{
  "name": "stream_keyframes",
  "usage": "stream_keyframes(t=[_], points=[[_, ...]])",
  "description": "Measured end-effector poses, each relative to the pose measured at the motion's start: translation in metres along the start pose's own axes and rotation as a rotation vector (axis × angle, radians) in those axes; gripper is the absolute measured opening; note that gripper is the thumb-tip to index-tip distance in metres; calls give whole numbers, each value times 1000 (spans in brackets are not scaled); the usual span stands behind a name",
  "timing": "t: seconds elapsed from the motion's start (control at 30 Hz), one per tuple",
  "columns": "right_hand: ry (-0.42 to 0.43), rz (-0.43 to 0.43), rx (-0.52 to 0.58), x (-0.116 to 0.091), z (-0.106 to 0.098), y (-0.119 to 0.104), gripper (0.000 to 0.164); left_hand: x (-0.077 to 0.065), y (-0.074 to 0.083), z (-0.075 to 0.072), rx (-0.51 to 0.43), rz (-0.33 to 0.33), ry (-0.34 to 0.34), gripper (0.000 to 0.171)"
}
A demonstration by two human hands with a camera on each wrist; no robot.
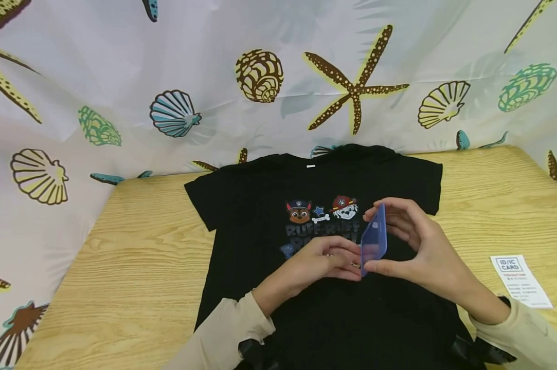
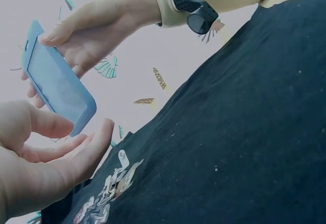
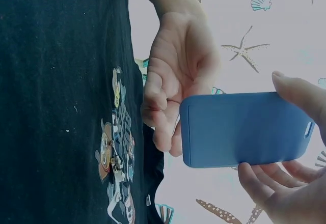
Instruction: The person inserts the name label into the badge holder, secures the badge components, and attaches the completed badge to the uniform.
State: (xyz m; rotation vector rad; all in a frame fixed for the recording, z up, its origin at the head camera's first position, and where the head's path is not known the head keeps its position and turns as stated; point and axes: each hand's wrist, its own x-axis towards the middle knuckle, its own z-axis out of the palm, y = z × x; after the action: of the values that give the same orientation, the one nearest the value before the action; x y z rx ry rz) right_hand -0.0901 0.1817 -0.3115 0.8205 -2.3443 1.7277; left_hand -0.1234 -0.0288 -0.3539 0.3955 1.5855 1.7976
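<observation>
A blue translucent ID card holder (image 1: 374, 239) stands tilted on edge above a black T-shirt (image 1: 255, 288). My right hand (image 1: 419, 244) grips it by its slotted end, thumb on one long edge and fingertips on the other, as the right wrist view shows. My left hand (image 1: 326, 259) is at the opposite end, fingers loosely bent, thumb and fingertips right at the holder's short edge (image 2: 81, 124). Small gold glints show among the left fingers in the head view. The holder's flat back (image 3: 244, 130) faces the right wrist camera.
A white paper slip (image 1: 521, 281) printed "ID/IC CARD" lies on the wood-grain table (image 1: 135, 246), right of the shirt. The shirt lies spread out with a cartoon dog print (image 1: 322, 210). Behind the table hangs a white curtain (image 1: 204, 51) with shells and starfish.
</observation>
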Motion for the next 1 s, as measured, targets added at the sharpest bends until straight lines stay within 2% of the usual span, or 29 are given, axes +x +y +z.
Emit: stream_keyframes(t=[0.17,0.33,0.47,0.7,0.83,1.0], points=[[3,-1,17,-1,0,0,83,-2,2,-3,-90,-29,24,34],[15,12,9,-1,1,0,83,-4,1,-7,-116,-43,33,40],[8,4,-19,-1,1,1,78,-5,-1,-8,-138,-39,-10,41],[-25,-75,-73,0,2,5,65,-6,-2,-5,-159,-61,-121,39],[-21,-62,-106,-1,4,6,59,-6,-1,-3,-240,-120,-183,41],[-25,-27,-97,-2,5,7,54,-8,1,0,-362,-148,-224,46]])
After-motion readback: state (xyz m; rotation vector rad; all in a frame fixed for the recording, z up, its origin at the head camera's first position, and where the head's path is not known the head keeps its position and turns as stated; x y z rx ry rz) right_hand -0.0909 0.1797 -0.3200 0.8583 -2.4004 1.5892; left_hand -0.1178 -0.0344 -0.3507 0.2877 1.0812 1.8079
